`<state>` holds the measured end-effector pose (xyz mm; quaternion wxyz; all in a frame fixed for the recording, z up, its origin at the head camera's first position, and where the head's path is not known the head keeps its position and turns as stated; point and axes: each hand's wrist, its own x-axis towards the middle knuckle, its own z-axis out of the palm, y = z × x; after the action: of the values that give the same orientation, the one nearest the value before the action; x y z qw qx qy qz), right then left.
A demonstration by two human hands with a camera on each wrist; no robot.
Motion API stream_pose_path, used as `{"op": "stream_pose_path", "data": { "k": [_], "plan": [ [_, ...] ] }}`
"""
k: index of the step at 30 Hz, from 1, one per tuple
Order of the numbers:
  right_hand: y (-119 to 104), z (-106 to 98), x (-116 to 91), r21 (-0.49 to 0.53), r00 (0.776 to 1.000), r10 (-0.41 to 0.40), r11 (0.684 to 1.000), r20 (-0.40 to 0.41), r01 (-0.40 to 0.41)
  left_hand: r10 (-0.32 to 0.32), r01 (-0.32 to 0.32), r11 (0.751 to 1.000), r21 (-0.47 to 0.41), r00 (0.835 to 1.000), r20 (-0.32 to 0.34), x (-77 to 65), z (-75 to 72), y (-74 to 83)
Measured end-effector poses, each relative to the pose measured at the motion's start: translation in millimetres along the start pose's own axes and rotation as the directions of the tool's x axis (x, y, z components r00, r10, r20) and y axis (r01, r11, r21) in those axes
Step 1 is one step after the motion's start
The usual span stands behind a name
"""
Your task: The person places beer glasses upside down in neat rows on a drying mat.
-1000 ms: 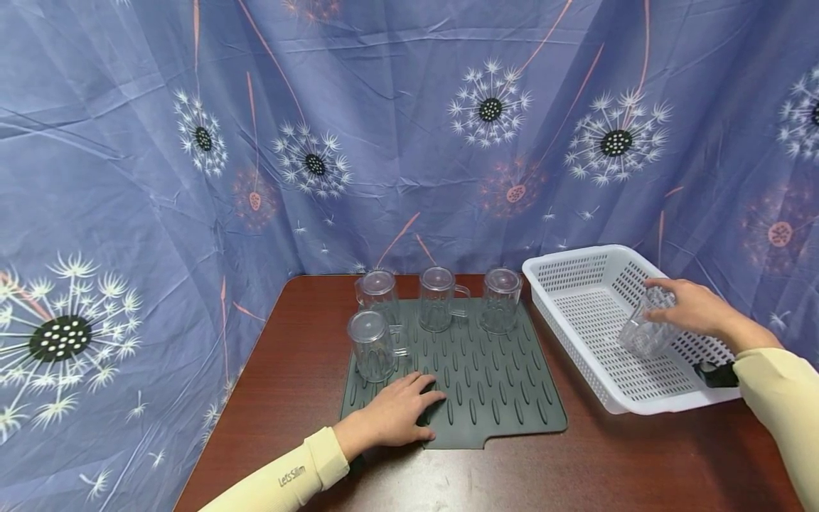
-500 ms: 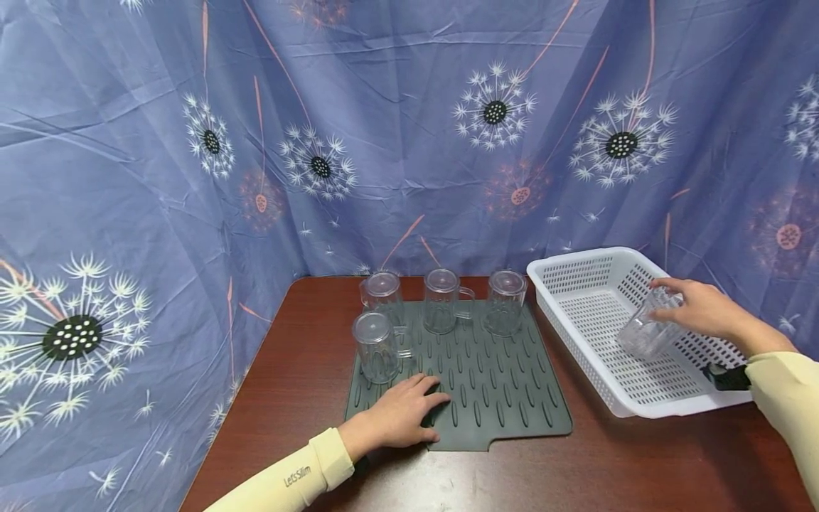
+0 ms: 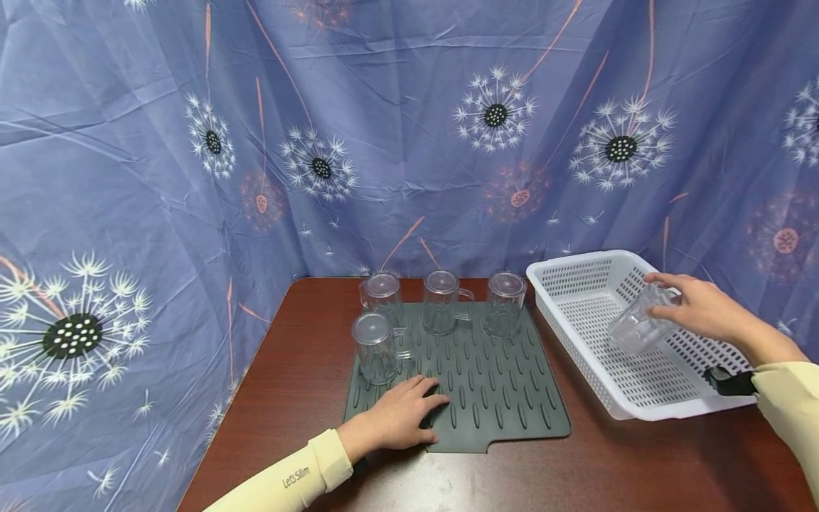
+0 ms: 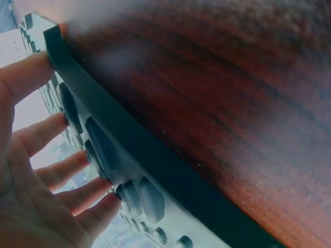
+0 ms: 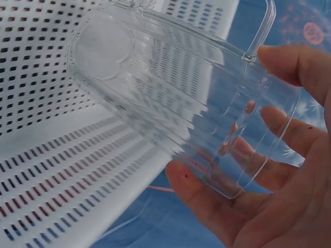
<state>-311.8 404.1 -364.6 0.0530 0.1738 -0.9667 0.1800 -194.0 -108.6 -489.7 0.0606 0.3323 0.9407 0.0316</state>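
Observation:
My right hand grips a clear mug near its rim end, fingers and thumb around it. The mug tilts inside the white basket, its base pointing down and left; in the right wrist view the mug's handle rises beside the thumb. Whether the base touches the basket floor, I cannot tell. My left hand rests with spread fingers on the front left part of a dark grey ridged mat. In the left wrist view its fingertips touch the mat among the raised ribs.
Several clear mugs stand upside down on the mat: one mug just beyond my left hand, others along the back, including a middle mug and a right mug. Brown wooden table surrounds the mat. A blue patterned curtain hangs behind.
The mug in my right hand has tilted further and shifted slightly up and left within the basket. My left hand stays on the mat. The head view has shifted slightly.

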Motion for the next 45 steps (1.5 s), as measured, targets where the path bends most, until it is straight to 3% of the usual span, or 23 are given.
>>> {"op": "stream_pose_path", "data": {
  "k": [11,21,33,45],
  "plan": [
    [-28,-10,-2,0.016,0.996,-0.062,0.998,-0.07,0.063,0.001,-0.001,1.0,0.003,1.0,0.003,-0.9,1.0,0.8],
    [-42,-14,-8,0.091,0.999,0.004,0.996,-0.047,0.001,-0.004,0.004,1.0,-0.011,1.0,0.01,-2.3,3.6,0.5],
    [-55,-17,-17,0.149,0.986,0.048,0.988,-0.157,-0.024,-0.016,0.017,1.0,-0.021,1.0,0.021,-1.3,0.1,0.6],
    [-75,-8,-27,0.299,0.976,0.029,0.953,-0.214,0.037,-0.014,0.014,0.999,-0.041,1.0,0.008,-2.0,1.2,0.8]
  ]
}}
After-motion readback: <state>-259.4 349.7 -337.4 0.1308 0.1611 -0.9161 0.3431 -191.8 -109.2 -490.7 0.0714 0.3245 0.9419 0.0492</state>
